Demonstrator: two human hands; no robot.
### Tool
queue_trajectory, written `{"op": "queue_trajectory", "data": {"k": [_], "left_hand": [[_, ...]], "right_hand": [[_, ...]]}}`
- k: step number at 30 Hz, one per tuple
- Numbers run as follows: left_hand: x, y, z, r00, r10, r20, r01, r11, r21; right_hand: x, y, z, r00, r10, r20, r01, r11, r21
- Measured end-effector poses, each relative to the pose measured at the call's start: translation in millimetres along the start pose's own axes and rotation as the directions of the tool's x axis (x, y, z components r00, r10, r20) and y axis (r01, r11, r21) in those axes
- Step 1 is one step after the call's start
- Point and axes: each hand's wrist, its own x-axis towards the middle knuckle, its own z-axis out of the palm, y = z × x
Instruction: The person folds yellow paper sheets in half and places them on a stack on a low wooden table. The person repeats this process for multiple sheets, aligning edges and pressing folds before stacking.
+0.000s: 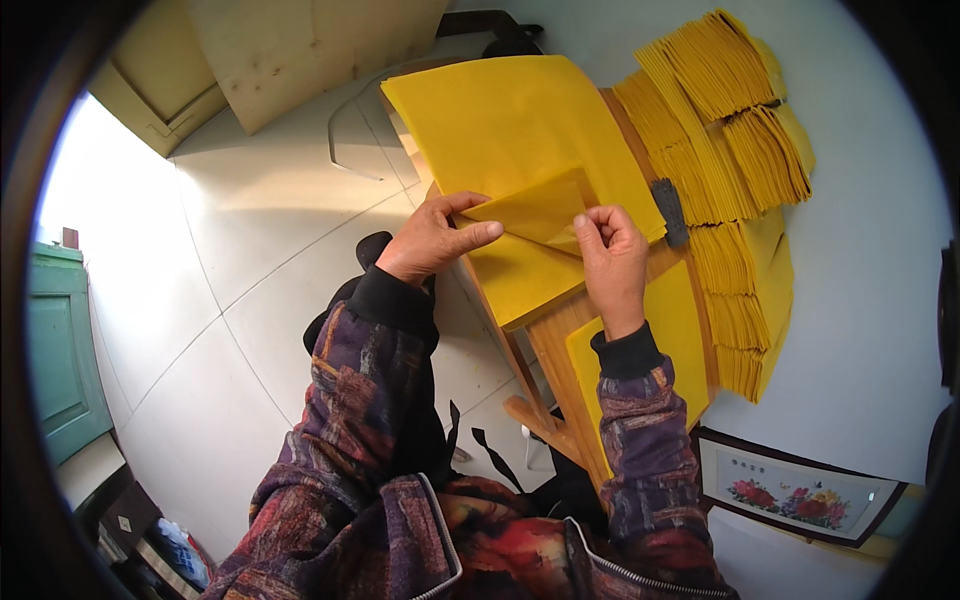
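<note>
A large stack of yellow paper sheets [500, 110] lies on a wooden table [553, 345]. Over its near part a thin yellow sheet [535, 208] is lifted and folded into a pointed flap. My left hand [432, 240] grips the flap's left end; the thumb lies in front and the other fingers are partly hidden by the paper. With thumb and bent fingers, my right hand [612, 262] pinches the flap's right side. Beneath my right wrist rests another flat yellow stack [668, 315]. A dark grey block [669, 212] touches the table beside the large stack's right edge.
Bundles of folded yellow paper [735, 290] are piled along the table's right side, against a pale surface. A framed flower picture [800, 490] is at the lower right. Tiled floor [260, 290] stretches to the left, with a green cabinet [65, 340] beyond it.
</note>
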Motion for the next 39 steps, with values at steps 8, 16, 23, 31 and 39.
{"op": "queue_trajectory", "data": {"k": [8, 16, 23, 31, 39], "left_hand": [[8, -8, 0, 0.993, -0.046, -0.11, 0.055, 0.994, 0.089], [7, -9, 2, 0.99, -0.048, -0.134, 0.056, 0.997, 0.059], [8, -10, 2, 0.99, -0.052, -0.135, 0.057, 0.998, 0.036], [8, -11, 1, 0.991, -0.05, -0.127, 0.054, 0.998, 0.023], [8, -11, -1, 0.991, -0.066, -0.113, 0.074, 0.995, 0.07]], "right_hand": [[-25, -7, -15, 0.964, -0.258, -0.065, 0.224, 0.917, -0.329], [-64, -3, -12, 0.837, -0.341, 0.428, 0.525, 0.72, -0.454], [-52, 4, -15, 0.761, -0.401, 0.509, 0.636, 0.617, -0.464], [-41, 5, -16, 0.787, -0.388, 0.479, 0.577, 0.738, -0.349], [-25, 3, -21, 0.87, -0.082, 0.486, 0.138, 0.987, -0.079]]}}
